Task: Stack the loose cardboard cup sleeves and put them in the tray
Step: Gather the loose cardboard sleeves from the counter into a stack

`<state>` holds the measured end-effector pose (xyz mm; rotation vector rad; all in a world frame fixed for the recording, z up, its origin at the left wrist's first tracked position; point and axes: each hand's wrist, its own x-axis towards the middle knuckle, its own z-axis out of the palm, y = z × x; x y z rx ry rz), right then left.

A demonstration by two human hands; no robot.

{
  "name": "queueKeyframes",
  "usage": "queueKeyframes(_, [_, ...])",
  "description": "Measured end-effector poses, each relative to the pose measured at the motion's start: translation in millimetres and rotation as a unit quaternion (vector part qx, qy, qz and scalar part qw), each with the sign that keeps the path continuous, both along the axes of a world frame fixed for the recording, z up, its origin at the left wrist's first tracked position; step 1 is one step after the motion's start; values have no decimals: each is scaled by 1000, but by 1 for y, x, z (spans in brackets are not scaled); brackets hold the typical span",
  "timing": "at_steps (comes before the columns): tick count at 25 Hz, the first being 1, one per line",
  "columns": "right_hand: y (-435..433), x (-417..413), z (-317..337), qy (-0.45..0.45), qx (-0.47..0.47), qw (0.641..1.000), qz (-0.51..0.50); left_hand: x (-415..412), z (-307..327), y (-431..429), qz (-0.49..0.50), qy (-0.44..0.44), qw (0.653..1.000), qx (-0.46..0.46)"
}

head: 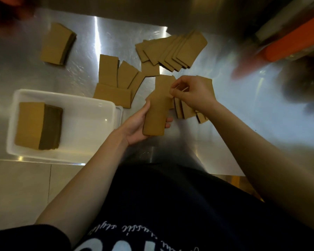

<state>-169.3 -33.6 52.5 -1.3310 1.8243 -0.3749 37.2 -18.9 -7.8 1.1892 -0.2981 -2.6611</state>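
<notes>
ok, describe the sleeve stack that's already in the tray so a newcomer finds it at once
Start at the white plastic tray at the left front edge of the steel table. Inside it, against the tray's left side, lies one squared-up stack of sleeves, tilted so its dark edge shows. It is the only cardboard inside the tray; every other pile lies on bare steel or in the hands.

A blurred orange object (pixel 290 45) lies at the far right of the steel table (pixel 243 124).
</notes>
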Motion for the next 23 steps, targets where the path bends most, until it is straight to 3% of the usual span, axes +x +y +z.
queueKeyframes(3, [-9,0,-13,87,22,995,-37,6,1,5,54,-22,998,29])
queueKeyframes(6, [-18,7,-29,210,38,976,32,8,1,4,95,-15,995,27])
queueKeyframes(12, [-22,13,-48,237,45,970,26,4,3,0,199,-4,979,39])
queueKeyframes(16, [-26,9,-47,201,42,978,24,4,2,1,217,-6,975,42])
queueKeyframes(21, [-30,-4,-33,-10,57,998,-33,5,2,1,232,-2,972,46])
queueKeyframes(23, [-32,-16,-27,-29,42,998,-38,5,0,0,222,-8,974,51])
